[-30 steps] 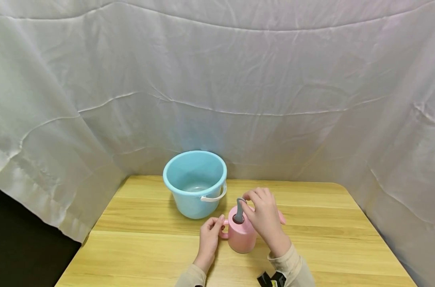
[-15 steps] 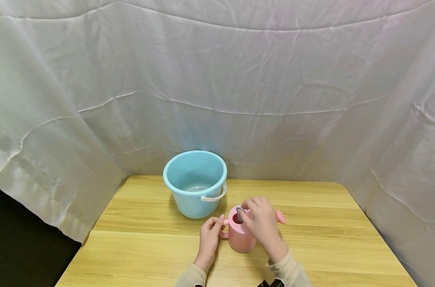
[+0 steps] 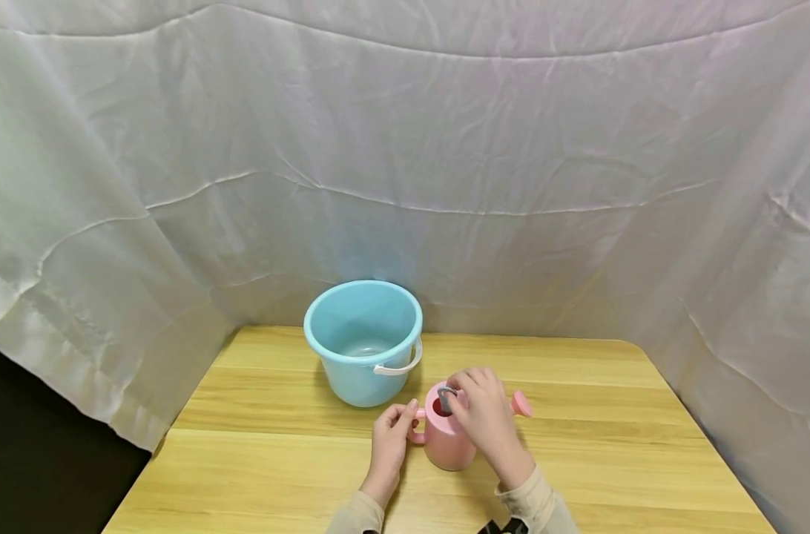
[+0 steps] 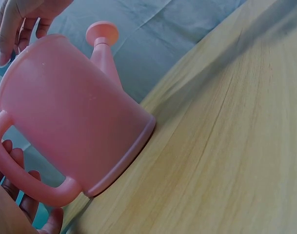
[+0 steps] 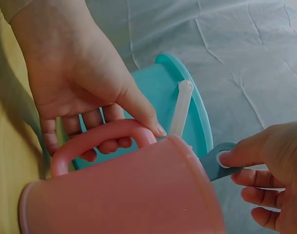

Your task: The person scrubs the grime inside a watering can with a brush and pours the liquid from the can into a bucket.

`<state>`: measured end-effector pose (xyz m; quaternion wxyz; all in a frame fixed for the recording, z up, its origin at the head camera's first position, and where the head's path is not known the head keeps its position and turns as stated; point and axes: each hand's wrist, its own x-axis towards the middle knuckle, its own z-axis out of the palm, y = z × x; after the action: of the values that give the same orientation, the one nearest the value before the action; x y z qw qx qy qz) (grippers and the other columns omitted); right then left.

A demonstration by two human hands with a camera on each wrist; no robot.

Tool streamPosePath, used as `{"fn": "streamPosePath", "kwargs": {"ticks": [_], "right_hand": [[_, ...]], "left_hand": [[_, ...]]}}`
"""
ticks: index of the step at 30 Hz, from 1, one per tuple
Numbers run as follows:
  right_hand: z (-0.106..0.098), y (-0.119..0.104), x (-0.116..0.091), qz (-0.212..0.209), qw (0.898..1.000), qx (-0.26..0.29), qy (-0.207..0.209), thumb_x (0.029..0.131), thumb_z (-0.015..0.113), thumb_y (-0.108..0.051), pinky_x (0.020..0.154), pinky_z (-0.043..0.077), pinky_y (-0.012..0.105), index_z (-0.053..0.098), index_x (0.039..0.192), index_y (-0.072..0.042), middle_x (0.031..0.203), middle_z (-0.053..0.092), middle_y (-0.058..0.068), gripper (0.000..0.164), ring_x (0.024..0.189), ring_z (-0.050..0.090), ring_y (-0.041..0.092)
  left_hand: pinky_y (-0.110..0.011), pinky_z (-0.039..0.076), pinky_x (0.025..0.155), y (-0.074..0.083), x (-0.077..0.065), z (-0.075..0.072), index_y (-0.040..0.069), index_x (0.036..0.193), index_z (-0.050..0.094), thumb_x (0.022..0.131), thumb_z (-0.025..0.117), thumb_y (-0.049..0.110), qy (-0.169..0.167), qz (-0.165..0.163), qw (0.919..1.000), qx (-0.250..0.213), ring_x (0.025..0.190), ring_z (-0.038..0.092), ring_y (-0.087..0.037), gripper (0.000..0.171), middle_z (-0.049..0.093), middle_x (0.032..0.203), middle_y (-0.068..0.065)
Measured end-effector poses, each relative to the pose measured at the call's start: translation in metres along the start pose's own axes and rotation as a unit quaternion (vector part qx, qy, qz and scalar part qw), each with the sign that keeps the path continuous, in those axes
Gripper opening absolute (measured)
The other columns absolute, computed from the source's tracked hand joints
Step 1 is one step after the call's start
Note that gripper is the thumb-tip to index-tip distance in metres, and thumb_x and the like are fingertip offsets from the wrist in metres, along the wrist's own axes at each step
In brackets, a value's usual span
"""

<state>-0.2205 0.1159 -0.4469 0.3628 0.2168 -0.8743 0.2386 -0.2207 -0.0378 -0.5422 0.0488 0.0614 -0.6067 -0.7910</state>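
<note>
One pink plastic watering can (image 3: 449, 446): upright on wood-grain surface (image 3: 258, 475)
Left grip (image 3: 387, 445): curled about its loop handle (image 4: 46, 194), likely steadying
Right grip (image 3: 485, 411): pinching grey ring-ended tool (image 5: 209, 167), lower end inside can

Light blue bucket (image 3: 361, 382) standing upright around 11 o'clock on the wood-grain counter (image 3: 612, 430), white handle (image 3: 398, 370) flopped down at the bucket's 4 o'clock. Super wrinkly greyish fabric (image 3: 405, 148) hangs from 9 round to 3, plus a black patch (image 3: 44, 445) at 8.
</note>
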Motion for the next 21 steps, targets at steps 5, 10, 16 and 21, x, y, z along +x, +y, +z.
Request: {"fn": "streamPosePath", "kwargs": {"ticks": [5, 10, 16, 21], "right_hand": [[-0.001, 0.003, 0.007, -0.016, 1.000, 0.000, -0.004, 0.066, 0.080, 0.002, 0.069, 0.044, 0.038, 0.066, 0.077, -0.011, 0.082, 0.063, 0.002, 0.022, 0.081, 0.053, 0.022], [-0.003, 0.003, 0.015, -0.029, 1.000, -0.004, -0.004, 0.066, 0.081, 0.002, 0.068, 0.045, 0.037, 0.066, 0.078, -0.011, 0.082, 0.063, 0.003, 0.023, 0.081, 0.053, 0.024], [-0.009, 0.003, 0.028, -0.042, 0.999, 0.003, 0.009, 0.069, 0.079, 0.001, 0.068, 0.043, 0.037, 0.065, 0.079, -0.011, 0.081, 0.061, 0.003, 0.021, 0.080, 0.052, 0.025], [-0.016, 0.000, 0.036, -0.050, 0.999, 0.007, 0.018, 0.069, 0.078, 0.001, 0.067, 0.042, 0.037, 0.064, 0.079, -0.012, 0.081, 0.060, 0.002, 0.021, 0.081, 0.052, 0.025]], "left_hand": [[-0.036, 0.062, 0.062, 0.000, 0.000, 0.000, -0.007, 0.090, 0.062, 0.090, 0.069, 0.033, 0.001, -0.004, 1.0000, -0.002, 0.056, 0.055, -0.014, 0.041, 0.054, 0.078, -0.005], [-0.034, 0.062, 0.062, 0.000, 0.000, 0.000, -0.008, 0.091, 0.062, 0.090, 0.069, 0.033, 0.000, -0.004, 1.0000, -0.003, 0.057, 0.054, -0.015, 0.041, 0.053, 0.077, -0.004], [-0.035, 0.062, 0.061, -0.001, 0.000, -0.001, -0.009, 0.090, 0.061, 0.091, 0.069, 0.032, -0.002, -0.003, 1.0000, -0.005, 0.057, 0.053, -0.015, 0.041, 0.053, 0.077, -0.004], [-0.035, 0.062, 0.061, -0.001, 0.001, 0.000, -0.008, 0.089, 0.061, 0.091, 0.069, 0.032, 0.000, -0.003, 1.0000, -0.006, 0.057, 0.054, -0.015, 0.041, 0.053, 0.077, -0.003]]}}
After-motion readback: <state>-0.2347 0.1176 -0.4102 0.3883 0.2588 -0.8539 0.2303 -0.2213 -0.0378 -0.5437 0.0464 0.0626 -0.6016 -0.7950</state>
